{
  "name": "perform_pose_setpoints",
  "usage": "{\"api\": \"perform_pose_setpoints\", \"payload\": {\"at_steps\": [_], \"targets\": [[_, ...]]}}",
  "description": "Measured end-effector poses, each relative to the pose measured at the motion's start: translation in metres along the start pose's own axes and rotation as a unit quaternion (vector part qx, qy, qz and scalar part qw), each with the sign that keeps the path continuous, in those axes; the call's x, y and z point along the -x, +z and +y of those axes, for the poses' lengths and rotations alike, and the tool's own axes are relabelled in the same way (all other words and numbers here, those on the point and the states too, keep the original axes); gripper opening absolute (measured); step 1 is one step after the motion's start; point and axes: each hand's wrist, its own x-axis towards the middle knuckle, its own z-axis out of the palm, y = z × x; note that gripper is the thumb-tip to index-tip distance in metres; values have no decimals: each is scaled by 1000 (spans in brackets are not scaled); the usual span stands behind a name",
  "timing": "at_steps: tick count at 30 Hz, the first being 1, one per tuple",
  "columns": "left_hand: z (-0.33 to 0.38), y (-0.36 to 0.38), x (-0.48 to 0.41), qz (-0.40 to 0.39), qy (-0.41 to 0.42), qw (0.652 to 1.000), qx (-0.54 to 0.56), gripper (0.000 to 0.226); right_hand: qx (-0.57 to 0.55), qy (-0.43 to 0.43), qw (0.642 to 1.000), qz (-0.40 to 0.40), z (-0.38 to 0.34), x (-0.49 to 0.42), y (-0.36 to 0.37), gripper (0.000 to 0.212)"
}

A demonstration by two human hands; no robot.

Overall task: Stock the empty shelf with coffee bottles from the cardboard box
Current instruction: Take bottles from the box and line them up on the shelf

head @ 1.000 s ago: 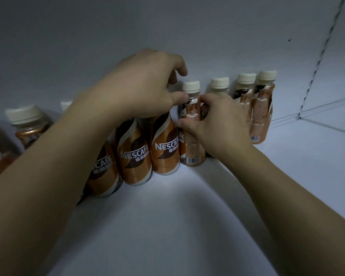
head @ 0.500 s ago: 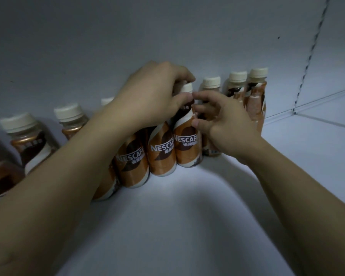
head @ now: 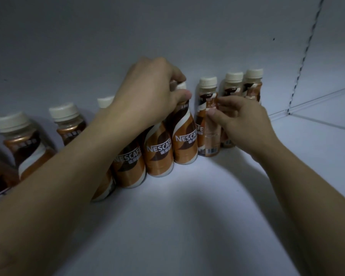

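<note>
bottle under the left hand [head: 184, 139]: "NESCAFE" in white, small Chinese characters below, unreadable | next bottle left [head: 157, 154]: "NESCAFE" | third bottle left [head: 128, 164]: "NESCAFE", start hidden by forearm | bottle just right [head: 204, 132]: only "FE" shows, barcode near base

White shelf [head: 187, 226], plain deck, lit patch at centre. A row of Nescafé coffee bottles [head: 184, 140] stands upright on it along the back wall [head: 88, 46], cream caps up, bodies touching or nearly so.
</note>
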Motion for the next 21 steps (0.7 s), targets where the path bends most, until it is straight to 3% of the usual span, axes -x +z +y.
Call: {"api": "perform_pose_setpoints", "payload": {"at_steps": [8,14,21], "targets": [[9,2,3,12,31,998,-60,37,77,-35,996,10,-2,0,10,50],[8,7,5,-13,23,996,-80,58,94,-33,995,8,-2,0,12,51],[10,4,4,-18,4,996,-87,45,79,-30,996,0,-5,0,7,48]]}}
